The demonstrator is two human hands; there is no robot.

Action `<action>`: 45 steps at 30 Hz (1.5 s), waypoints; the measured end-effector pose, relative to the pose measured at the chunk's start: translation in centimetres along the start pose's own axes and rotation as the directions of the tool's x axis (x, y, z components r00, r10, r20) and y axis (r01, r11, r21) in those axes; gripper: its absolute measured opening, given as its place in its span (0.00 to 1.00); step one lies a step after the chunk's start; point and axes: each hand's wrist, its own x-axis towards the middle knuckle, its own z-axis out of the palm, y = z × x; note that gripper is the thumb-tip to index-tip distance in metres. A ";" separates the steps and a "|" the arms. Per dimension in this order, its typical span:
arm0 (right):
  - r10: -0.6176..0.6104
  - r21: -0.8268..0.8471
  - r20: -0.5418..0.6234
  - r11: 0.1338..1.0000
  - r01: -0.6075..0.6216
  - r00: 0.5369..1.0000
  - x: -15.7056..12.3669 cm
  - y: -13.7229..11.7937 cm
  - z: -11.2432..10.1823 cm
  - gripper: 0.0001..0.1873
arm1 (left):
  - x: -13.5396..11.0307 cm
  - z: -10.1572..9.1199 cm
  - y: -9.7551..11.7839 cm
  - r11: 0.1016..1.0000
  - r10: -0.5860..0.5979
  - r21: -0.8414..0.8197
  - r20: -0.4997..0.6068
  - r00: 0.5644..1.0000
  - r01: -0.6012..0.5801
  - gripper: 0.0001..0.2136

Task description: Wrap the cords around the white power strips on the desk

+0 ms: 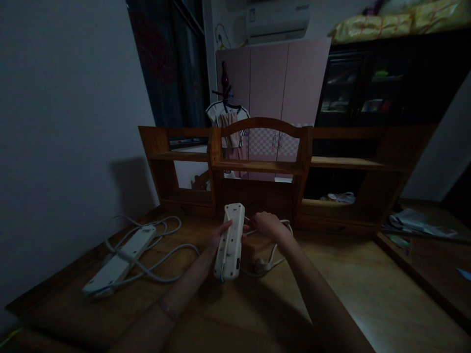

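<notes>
L hand (214, 241) grasps a white power strip (232, 245) from its left side, thumb over the upward face, at mid-desk (331, 279). Strip's long axis runs near-far, far end leaning slightly R; the face w/ small dark spots is turned toward the person. R hand (268, 225) is just R of strip's far half, fingers curled in, white cord (273, 253) looping near it; can't tell exactly what they pinch. Plug (262, 265) lies nearer, R of strip. At far L, a 2nd strip (144, 239) points diag., near-left to far-right, gray cord (156, 280) looped across. Strip marks & AC (277, 23) label (252, 14) too small/dim to read.
</notes>
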 end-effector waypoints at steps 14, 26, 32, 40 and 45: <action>-0.206 0.250 -0.092 0.942 0.223 0.974 -3.6 1.7 -6.3 0.21 | -0.3 0.5 1.5 0.936 0.351 0.164 -0.372 0.859 -0.312 0.19; -0.206 0.478 -0.054 0.854 0.206 0.977 -3.8 4.3 -7.1 0.20 | -0.6 2.1 2.5 0.796 0.595 0.233 -0.469 0.652 -0.559 0.22; -0.204 0.655 0.015 0.742 0.144 0.979 -5.1 6.6 -8.4 0.27 | -1.2 5.4 4.3 0.606 0.794 0.368 -0.323 0.515 -0.705 0.22; -0.079 0.802 0.049 0.597 0.008 0.996 -9.7 11.0 -10.3 0.25 | -1.3 15.0 13.7 0.329 0.939 0.324 -0.209 0.272 -0.887 0.21; 0.047 0.821 -0.011 0.571 -0.017 0.999 -11.3 12.4 -10.9 0.26 | -2.1 18.0 16.0 0.250 0.964 0.300 -0.167 0.207 -0.921 0.20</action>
